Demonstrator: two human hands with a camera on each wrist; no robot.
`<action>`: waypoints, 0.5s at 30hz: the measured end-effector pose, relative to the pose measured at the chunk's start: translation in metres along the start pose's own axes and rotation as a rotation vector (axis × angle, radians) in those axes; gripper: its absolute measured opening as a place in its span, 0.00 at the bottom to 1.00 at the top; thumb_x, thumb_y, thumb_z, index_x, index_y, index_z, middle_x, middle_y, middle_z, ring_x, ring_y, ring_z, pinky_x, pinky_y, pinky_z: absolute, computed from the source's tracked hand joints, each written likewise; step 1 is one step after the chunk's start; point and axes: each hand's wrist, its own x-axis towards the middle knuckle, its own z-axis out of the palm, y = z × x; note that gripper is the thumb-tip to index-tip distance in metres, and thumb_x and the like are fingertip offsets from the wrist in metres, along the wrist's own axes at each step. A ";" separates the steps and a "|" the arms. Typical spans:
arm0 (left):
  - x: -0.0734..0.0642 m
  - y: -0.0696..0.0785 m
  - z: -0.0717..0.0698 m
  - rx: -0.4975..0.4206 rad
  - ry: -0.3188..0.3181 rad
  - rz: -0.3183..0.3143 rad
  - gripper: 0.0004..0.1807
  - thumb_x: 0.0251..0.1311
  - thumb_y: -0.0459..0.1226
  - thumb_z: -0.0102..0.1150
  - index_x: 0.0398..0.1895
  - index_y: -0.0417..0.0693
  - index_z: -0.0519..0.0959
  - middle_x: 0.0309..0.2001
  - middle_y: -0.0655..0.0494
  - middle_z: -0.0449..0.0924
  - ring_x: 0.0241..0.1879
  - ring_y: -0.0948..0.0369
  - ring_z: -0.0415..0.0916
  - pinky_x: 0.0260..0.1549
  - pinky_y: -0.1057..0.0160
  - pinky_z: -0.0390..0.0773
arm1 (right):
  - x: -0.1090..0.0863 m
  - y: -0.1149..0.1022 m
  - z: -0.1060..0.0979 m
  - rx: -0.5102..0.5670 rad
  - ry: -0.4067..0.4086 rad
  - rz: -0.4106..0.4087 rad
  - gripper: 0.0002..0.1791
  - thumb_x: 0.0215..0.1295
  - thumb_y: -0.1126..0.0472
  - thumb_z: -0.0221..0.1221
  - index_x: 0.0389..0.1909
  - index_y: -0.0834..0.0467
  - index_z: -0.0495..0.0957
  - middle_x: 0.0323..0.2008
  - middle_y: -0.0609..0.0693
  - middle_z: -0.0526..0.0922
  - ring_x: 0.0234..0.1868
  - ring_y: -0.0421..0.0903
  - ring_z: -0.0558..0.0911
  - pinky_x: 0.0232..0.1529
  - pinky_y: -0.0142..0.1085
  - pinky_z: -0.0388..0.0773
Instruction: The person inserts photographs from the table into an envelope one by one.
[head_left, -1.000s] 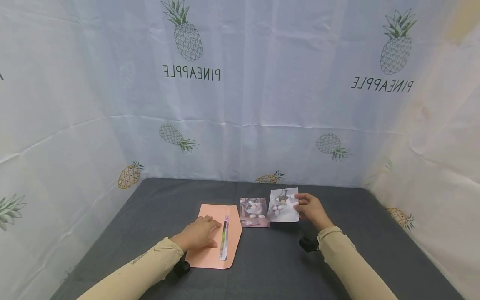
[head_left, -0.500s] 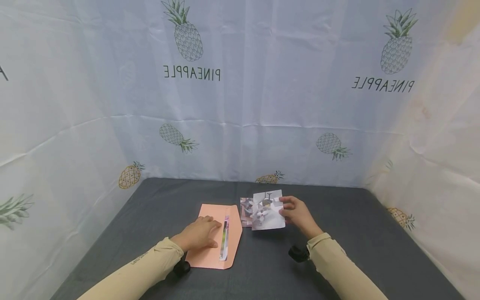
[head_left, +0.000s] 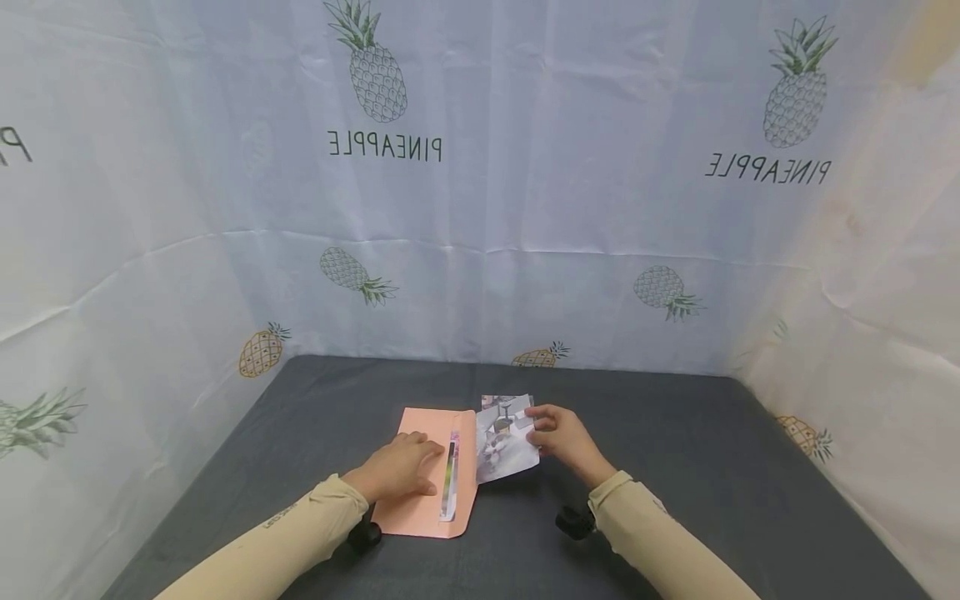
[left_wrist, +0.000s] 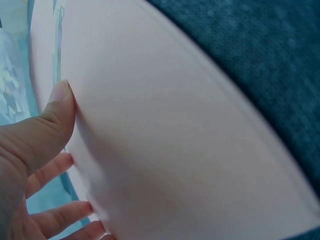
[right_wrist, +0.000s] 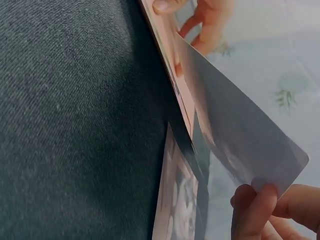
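A peach-pink paper envelope [head_left: 408, 518] lies on the dark cloth, its pointed flap opened out to the right. Along its slot shows the coloured edge of a picture [head_left: 449, 483] inside. My left hand [head_left: 397, 468] rests flat on the envelope, and the left wrist view shows its thumb [left_wrist: 61, 105] and spread fingertips on the paper [left_wrist: 160, 115]. My right hand [head_left: 567, 440] pinches a cat photo [head_left: 506, 454] by its right edge, tilted and raised at the flap, its left edge overlapping it. A second cat photo [right_wrist: 180, 200] lies beneath, mostly covered in the head view.
The dark cloth [head_left: 637, 417] covers the table, which ends at a pale curtain [head_left: 480, 183] printed with pineapples at the back and sides. Black wrist cameras [head_left: 575, 522] hang under both wrists, close over the cloth.
My right hand has carried the pinched photo leftward and nearer, across the second photo to the envelope's flap. The left hand and the envelope have stayed in place.
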 end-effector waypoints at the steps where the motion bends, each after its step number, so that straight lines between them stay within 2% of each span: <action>1: 0.000 0.000 0.000 0.001 0.001 0.004 0.32 0.48 0.48 0.73 0.59 0.51 0.77 0.64 0.42 0.69 0.63 0.44 0.66 0.58 0.42 0.71 | 0.000 -0.001 0.002 0.000 -0.006 -0.005 0.20 0.55 0.74 0.63 0.52 0.65 0.79 0.35 0.55 0.84 0.32 0.44 0.81 0.32 0.40 0.82; 5: 0.001 0.000 0.000 0.003 -0.002 0.000 0.32 0.48 0.48 0.73 0.59 0.51 0.77 0.64 0.43 0.69 0.63 0.44 0.66 0.58 0.42 0.71 | 0.002 -0.003 0.008 -0.014 -0.027 -0.005 0.20 0.55 0.74 0.63 0.51 0.66 0.79 0.34 0.54 0.84 0.31 0.44 0.80 0.32 0.40 0.83; 15: 0.002 0.000 0.001 0.010 -0.013 -0.016 0.33 0.47 0.49 0.73 0.59 0.52 0.77 0.64 0.44 0.69 0.63 0.45 0.66 0.58 0.42 0.71 | 0.008 -0.010 0.018 -0.102 -0.060 0.024 0.22 0.53 0.71 0.63 0.52 0.65 0.79 0.40 0.58 0.84 0.31 0.44 0.80 0.31 0.38 0.83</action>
